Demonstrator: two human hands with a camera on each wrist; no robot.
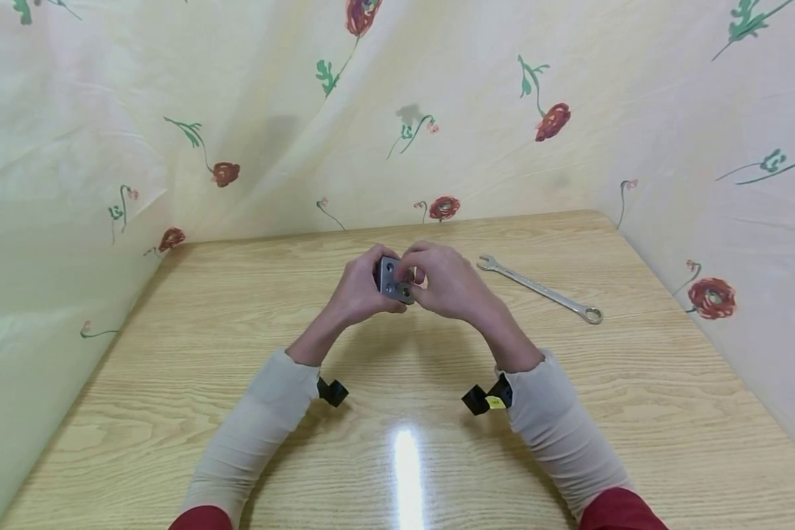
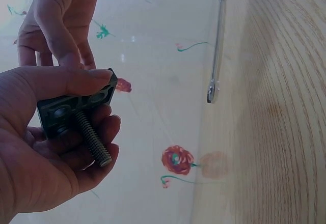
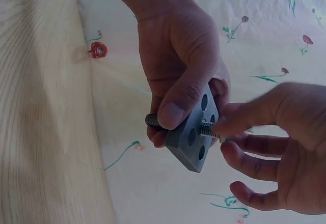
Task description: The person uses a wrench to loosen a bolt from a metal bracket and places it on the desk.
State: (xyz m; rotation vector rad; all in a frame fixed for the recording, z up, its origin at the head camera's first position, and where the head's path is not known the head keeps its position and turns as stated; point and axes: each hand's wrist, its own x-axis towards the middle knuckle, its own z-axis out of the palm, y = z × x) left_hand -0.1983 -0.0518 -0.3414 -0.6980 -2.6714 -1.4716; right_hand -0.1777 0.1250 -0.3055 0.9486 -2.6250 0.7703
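My left hand [image 1: 364,287] grips the edges of a thick grey metal block [image 3: 187,141] with several round holes, holding it tilted above the table. Through the block runs a threaded bolt [image 2: 93,138], whose long end sticks out on the left-hand side, near the curled left fingers. On the opposite face, a short stretch of thread shows between the block and the fingertips of my right hand [image 1: 447,283]. The right thumb and forefinger pinch that end of the bolt, largely covering it; the other right fingers are loosely bent, apart from the block.
A combination wrench [image 1: 539,288] lies slantwise on the wooden table [image 1: 205,353], right of the hands. Flower-patterned cloth [image 1: 271,96] hangs behind and on both sides of the table. A small black camera sits at each wrist.
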